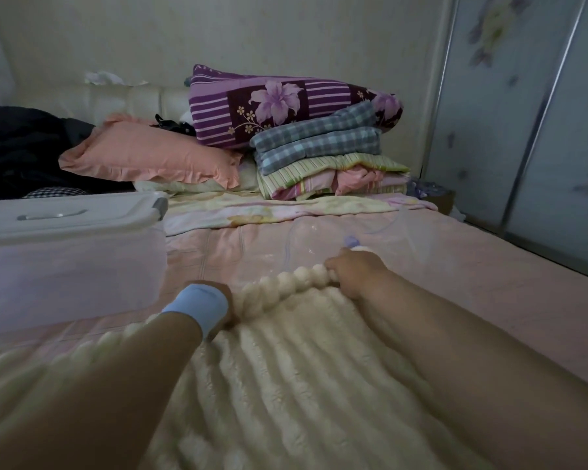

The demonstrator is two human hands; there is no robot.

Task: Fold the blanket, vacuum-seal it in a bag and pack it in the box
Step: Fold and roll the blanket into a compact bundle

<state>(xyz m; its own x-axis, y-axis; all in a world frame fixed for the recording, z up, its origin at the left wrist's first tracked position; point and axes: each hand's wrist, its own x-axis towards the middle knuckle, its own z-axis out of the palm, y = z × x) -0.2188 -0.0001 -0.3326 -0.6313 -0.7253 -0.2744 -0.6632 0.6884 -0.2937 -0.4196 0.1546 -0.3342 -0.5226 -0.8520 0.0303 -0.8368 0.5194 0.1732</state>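
A cream, ribbed fleece blanket [302, 385] is spread over the near part of a bed covered by a pink quilted sheet [489, 283]. Its far edge is bunched up and gripped by the right hand [353, 273], whose fingers are curled round the fabric. The same edge appears to be gripped by the left hand [225, 308], though its fingers are largely hidden behind a light-blue wristband [197, 305]. Just beyond the hands, a clear plastic vacuum bag [313, 245] is laid flat on the sheet, with its valve [352, 240] close to the right hand. A translucent plastic storage box [72, 273], closed with a white lid [65, 215], is set on the bed at the left. Checked folded bedding [319, 144] is stacked at the far end, beside a salmon-pink pillow [150, 154].
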